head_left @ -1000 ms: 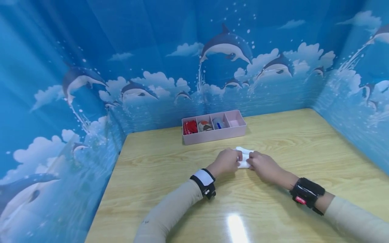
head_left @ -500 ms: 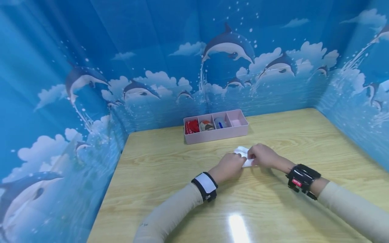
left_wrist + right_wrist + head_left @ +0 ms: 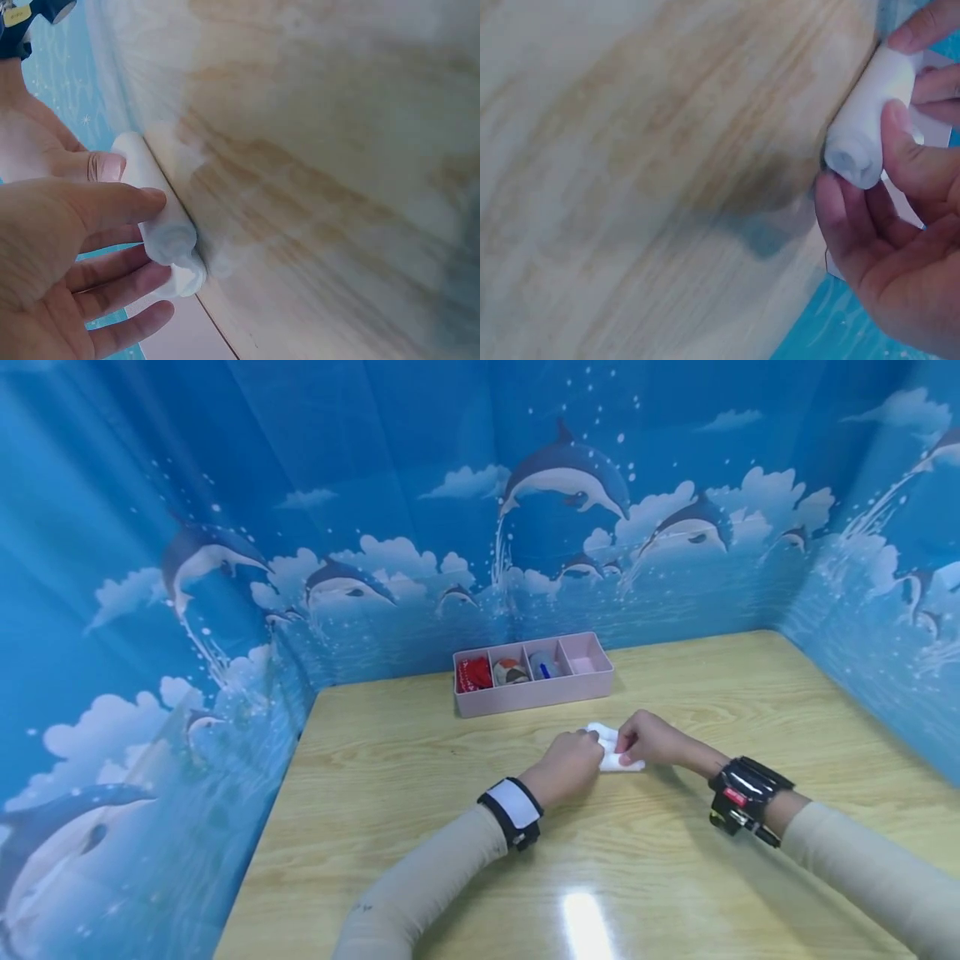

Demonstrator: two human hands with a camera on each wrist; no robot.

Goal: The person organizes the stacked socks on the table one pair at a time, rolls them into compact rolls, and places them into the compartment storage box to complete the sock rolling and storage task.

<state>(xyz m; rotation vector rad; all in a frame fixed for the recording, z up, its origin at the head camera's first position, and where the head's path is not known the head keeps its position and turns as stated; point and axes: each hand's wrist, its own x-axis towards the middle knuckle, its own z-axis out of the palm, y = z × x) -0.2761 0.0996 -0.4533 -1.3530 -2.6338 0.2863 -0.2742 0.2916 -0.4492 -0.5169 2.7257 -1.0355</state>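
Observation:
A white cloth (image 3: pixel 628 763), partly rolled into a soft cylinder, lies on the wooden table between the two hands. My left hand (image 3: pixel 566 768) pinches one end; in the left wrist view its thumb presses the top of the roll (image 3: pixel 166 229) and its fingers reach along the side, the outer ones spread. At the other end my right hand (image 3: pixel 656 742) holds the cloth. Up close, the right wrist view has that hand's thumb on the roll (image 3: pixel 866 112) and its fingers curled by the rolled end. A loose layer of cloth shows beneath the roll.
Behind the hands, a pink divided box (image 3: pixel 536 696) stands near the table's back edge. It holds a red bundle (image 3: pixel 473 675), a patterned bundle (image 3: pixel 510 672) and a grey bundle (image 3: pixel 543 666) in separate compartments. A blue dolphin-print curtain (image 3: pixel 420 585) surrounds the table (image 3: pixel 375 777).
Both hands stay on the white cloth and have shifted slightly. The right hand has moved a little away from the body, and more cloth shows by its fingers.

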